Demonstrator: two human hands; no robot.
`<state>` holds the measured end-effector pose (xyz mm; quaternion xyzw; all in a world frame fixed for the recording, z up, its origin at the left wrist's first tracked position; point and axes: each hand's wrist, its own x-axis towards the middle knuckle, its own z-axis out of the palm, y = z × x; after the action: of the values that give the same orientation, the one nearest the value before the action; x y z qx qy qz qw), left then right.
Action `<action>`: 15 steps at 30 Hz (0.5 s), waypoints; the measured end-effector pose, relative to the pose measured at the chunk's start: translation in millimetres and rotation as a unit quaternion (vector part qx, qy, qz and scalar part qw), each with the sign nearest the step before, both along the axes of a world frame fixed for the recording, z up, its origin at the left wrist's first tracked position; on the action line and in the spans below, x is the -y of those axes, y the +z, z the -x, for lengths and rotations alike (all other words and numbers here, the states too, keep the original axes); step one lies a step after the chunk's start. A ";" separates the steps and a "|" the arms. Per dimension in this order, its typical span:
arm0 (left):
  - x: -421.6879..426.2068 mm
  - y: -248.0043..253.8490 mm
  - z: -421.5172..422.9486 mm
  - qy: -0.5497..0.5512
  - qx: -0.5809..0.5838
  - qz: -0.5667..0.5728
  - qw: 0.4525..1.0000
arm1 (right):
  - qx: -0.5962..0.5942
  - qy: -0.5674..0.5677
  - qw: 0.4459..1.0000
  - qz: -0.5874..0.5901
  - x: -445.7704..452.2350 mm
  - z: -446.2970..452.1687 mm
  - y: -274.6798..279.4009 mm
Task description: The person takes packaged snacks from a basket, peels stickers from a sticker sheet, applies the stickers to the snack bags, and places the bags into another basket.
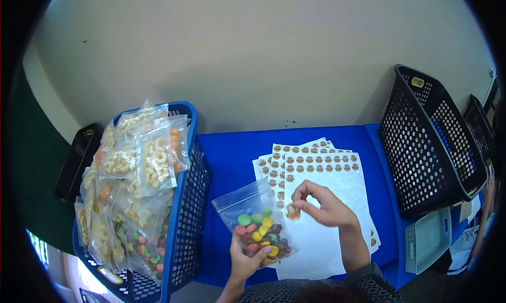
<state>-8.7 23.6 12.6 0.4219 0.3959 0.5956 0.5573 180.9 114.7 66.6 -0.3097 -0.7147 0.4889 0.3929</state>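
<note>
My left hand (246,258) grips the lower part of a clear zip bag (237,200) filled with round candies in green, pink, yellow and dark colours. Just to its right, my right hand (327,205) pinches a small round brown-and-orange sticker (292,212) between thumb and fingertips. The sticker is beside the bag, over the sheets. Under my right hand lies a white sticker sheet (321,239), with rows of round stickers at its top and bare backing below. More sticker sheets (261,168) are fanned out beneath it.
A blue basket (192,213) heaped with bagged snacks (153,160) stands at left, a black crate (68,166) behind it. At right are a tall black basket (416,150) and a grey tray (429,239). Blue cloth (226,150) covers the table. Another person's arm (485,208) shows far right.
</note>
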 end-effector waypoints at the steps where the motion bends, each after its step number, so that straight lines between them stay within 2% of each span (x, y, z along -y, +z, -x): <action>1: 1.6 2.9 -2.8 0.002 -0.001 -0.027 1.000 | 0.026 0.005 0.999 -0.022 13.0 4.7 14.5; 5: 13.5 16.6 -9.3 -0.013 -0.007 -0.061 0.998 | 0.118 0.007 0.990 -0.078 49.6 17.3 39.7; 15: 31.9 29.3 -10.0 -0.036 -0.055 -0.097 0.993 | 0.135 -0.038 0.982 -0.128 81.5 20.5 47.5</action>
<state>1.3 -8.3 41.9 0.5203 0.3507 0.5868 0.5119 160.4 33.2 114.2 -0.3465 -0.8058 0.3315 0.3473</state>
